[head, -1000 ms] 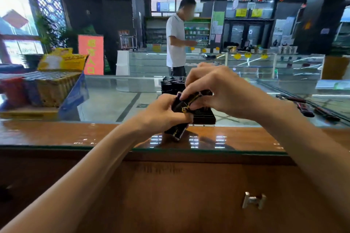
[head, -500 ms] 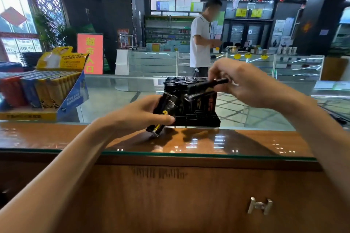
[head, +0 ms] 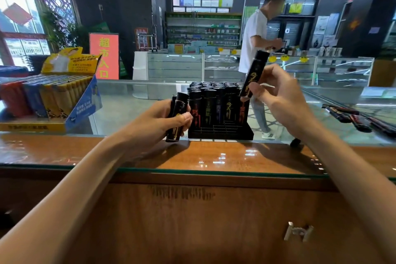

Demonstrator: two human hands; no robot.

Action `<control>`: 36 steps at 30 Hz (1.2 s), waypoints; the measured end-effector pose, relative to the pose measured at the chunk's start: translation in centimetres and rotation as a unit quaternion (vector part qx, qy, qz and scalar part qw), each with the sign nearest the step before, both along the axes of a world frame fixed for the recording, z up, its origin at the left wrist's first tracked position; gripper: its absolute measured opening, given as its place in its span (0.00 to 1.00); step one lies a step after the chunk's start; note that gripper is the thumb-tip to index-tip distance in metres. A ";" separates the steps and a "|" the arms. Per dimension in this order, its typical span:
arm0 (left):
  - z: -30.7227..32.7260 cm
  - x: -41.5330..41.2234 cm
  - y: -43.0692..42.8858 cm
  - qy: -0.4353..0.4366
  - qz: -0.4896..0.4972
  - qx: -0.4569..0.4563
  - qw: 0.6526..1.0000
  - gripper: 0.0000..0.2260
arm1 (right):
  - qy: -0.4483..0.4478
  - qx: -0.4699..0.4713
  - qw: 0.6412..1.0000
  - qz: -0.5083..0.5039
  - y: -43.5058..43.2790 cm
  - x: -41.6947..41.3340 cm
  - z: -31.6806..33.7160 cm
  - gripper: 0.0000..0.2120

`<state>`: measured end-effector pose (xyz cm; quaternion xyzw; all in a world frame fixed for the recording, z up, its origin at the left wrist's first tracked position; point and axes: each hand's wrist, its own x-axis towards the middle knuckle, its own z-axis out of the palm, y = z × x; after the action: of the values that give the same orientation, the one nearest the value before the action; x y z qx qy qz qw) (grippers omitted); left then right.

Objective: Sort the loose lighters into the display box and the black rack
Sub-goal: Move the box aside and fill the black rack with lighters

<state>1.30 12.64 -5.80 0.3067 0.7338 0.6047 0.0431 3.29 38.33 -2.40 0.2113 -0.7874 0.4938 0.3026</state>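
1. Left hand (head: 165, 121) is closed around two black lighters (head: 177, 117), thumb pressed on the front one; they stand nearly upright, tilted a little, just left of the black rack and above the wooden worktop (head: 225, 156).
2. Right hand (head: 278, 96) is half open: only the thumb and fingertips pinch the lower end of one black lighter (head: 254, 75) with gold marks, the other fingers loosely curled. This lighter is tilted, its top leaning right, and it is held above the right end of the rack.
3. Black rack (head: 220, 132) stands on the worktop between both hands, its back rows filled with upright black lighters, the front slots free.
4. Display box (head: 81, 109), yellow and blue, sits at the far left, full of red, blue and yellow lighters.
5. More dark lighters (head: 351, 117) lie on the glass at the far right.
6. Behind, a person in a white shirt (head: 254, 38) stands at another glass counter.
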 end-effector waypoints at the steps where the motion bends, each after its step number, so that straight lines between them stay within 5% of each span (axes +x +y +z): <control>1: 0.0 0.0 0.1 0.003 -0.005 -0.001 1.000 0.08 | -0.008 -0.006 1.000 0.002 0.0 0.0 0.0 0.07; 14: -0.1 -0.2 0.2 0.012 -0.057 0.018 0.998 0.05 | 0.019 0.134 0.984 -0.114 -2.2 0.2 -1.1 0.05; 21: -0.3 -0.7 -0.1 0.017 -0.073 0.013 0.997 0.05 | 0.041 0.169 0.976 -0.134 -2.6 0.4 -1.3 0.24; 29: -0.2 -0.6 -0.1 0.023 -0.062 0.007 0.998 0.08 | 0.116 0.177 0.965 -0.159 -3.3 -0.2 -0.2 0.07; 36: -0.3 -0.5 -0.1 0.012 -0.063 0.018 0.998 0.07 | 0.120 0.244 0.944 -0.185 -2.9 -1.3 0.3 0.18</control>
<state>0.81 12.59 -6.07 0.3605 0.7021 0.6104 0.0671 2.03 35.40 -2.06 0.1871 -0.8667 0.1932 0.4201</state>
